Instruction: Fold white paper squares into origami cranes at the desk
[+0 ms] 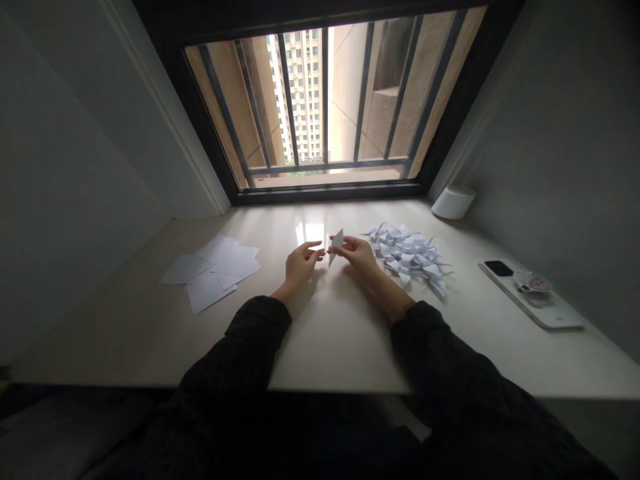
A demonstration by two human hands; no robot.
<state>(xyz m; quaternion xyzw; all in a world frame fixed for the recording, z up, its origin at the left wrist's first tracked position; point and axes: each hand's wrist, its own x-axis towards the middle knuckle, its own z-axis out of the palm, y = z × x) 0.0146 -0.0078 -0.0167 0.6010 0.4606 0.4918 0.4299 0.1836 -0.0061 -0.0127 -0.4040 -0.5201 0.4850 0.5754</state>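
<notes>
A small folded piece of white paper (337, 239), narrow and pointed at its ends, is pinched between the thumb and fingers of my right hand (359, 253). My left hand (301, 263) is just to its left, with thumb and fingers apart and nothing visible between them. The left fingertips are close to the paper's edge; whether they touch it is hard to make out. Beside my right hand lies a pile of folded white paper pieces (407, 252) with pointed tips. Several flat sheets of white paper (220, 263) overlap on the left.
Both forearms rest over a pale glossy counter (335, 347). A phone (533, 297) with a round grip on its back lies at the right. Near the window corner stands a white cylindrical object (453, 202). A dark-framed window (330, 193) with bars is behind.
</notes>
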